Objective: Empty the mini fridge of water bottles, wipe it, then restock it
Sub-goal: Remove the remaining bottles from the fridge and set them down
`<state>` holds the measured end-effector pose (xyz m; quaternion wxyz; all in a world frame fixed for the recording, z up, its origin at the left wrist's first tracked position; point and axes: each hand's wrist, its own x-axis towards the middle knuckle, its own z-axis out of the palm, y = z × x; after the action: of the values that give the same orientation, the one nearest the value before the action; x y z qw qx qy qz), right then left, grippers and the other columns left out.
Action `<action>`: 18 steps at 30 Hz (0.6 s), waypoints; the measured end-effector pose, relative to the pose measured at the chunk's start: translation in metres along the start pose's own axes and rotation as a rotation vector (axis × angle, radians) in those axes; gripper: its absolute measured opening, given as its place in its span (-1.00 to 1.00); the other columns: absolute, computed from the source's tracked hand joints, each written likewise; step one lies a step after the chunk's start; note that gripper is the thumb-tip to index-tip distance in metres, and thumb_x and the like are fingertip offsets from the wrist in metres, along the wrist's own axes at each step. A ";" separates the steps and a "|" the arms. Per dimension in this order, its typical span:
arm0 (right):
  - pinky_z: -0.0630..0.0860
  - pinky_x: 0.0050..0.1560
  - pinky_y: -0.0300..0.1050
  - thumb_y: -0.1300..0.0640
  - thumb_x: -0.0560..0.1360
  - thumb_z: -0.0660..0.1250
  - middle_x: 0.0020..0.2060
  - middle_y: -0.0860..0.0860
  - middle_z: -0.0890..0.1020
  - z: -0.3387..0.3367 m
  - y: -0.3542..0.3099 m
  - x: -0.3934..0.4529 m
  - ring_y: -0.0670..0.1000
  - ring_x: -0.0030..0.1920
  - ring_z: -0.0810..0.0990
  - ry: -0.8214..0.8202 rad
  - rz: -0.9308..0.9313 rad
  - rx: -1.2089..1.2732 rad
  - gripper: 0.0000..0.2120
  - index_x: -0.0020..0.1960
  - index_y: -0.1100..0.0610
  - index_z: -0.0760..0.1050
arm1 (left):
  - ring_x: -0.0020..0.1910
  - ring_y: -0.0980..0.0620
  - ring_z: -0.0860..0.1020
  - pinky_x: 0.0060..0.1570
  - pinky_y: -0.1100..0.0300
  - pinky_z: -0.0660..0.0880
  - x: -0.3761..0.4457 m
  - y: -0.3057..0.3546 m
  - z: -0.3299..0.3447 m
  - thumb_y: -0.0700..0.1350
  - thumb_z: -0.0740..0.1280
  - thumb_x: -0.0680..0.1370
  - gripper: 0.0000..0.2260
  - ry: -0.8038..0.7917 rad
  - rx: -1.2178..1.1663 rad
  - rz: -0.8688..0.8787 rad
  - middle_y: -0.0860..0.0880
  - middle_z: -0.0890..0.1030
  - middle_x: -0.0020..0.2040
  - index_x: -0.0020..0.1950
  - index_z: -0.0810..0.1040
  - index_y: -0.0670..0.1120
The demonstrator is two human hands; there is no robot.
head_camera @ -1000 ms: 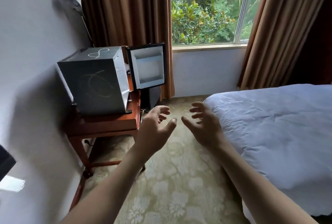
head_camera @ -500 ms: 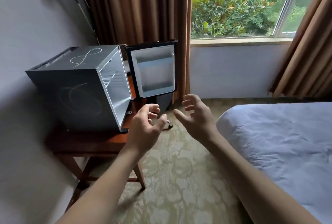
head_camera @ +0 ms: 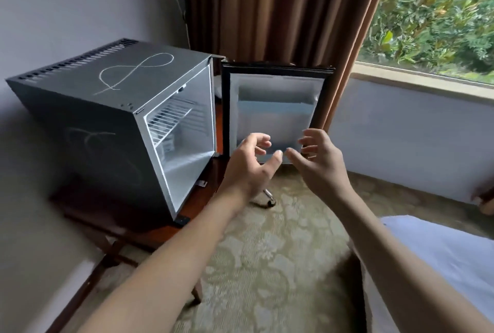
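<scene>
A dark grey mini fridge stands on a low wooden table against the left wall. Its door is swung wide open to the right, white inner side facing me. Inside I see a white wire shelf and white walls; no bottle shows in the part I can see. My left hand and my right hand are raised side by side in front of the door's lower edge, fingers spread and curled, holding nothing.
Brown curtains hang behind the fridge door. A window with green leaves lies at the right above a ledge. A white bed fills the lower right. Patterned carpet covers the floor. A small wheel shows under the door.
The view has closed in on the fridge, whose open inside now faces me. Both hands have risen and come up in front of the open door, still holding nothing.
</scene>
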<state>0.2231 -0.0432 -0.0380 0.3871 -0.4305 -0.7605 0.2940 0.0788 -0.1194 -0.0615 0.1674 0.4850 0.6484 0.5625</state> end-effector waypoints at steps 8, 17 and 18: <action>0.58 0.07 -0.05 -0.25 0.36 0.42 0.01 -0.17 0.59 0.105 0.035 0.098 -0.21 0.01 0.57 -0.333 -0.078 0.076 -0.45 0.25 -0.03 0.44 | 0.01 0.18 0.57 0.01 0.32 0.50 0.070 -0.067 -0.014 0.11 0.36 0.45 -0.61 0.181 0.140 -0.132 0.11 0.62 0.07 0.22 0.54 -0.02; 0.58 0.06 -0.07 -0.35 0.33 0.32 0.09 -0.13 0.60 0.220 0.083 0.195 -0.11 0.07 0.60 -0.787 -0.264 0.202 -0.35 0.29 0.00 0.44 | 0.05 0.26 0.53 -0.03 0.51 0.38 0.123 -0.149 0.002 0.22 0.29 0.41 -0.59 0.595 0.296 -0.387 0.17 0.59 0.08 0.17 0.53 0.06; 0.58 0.07 -0.06 -0.31 0.36 0.35 0.09 -0.13 0.60 0.230 0.089 0.202 -0.10 0.08 0.59 -0.844 -0.271 0.204 -0.38 0.30 0.01 0.44 | 0.05 0.26 0.53 -0.03 0.50 0.38 0.124 -0.159 0.005 0.24 0.28 0.40 -0.59 0.646 0.306 -0.436 0.19 0.59 0.08 0.16 0.53 0.07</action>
<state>0.0012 0.1494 -0.1610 0.1187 -0.1291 -0.8685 0.4636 -0.0463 0.0010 -0.1636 -0.0034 0.1544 0.8311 0.5342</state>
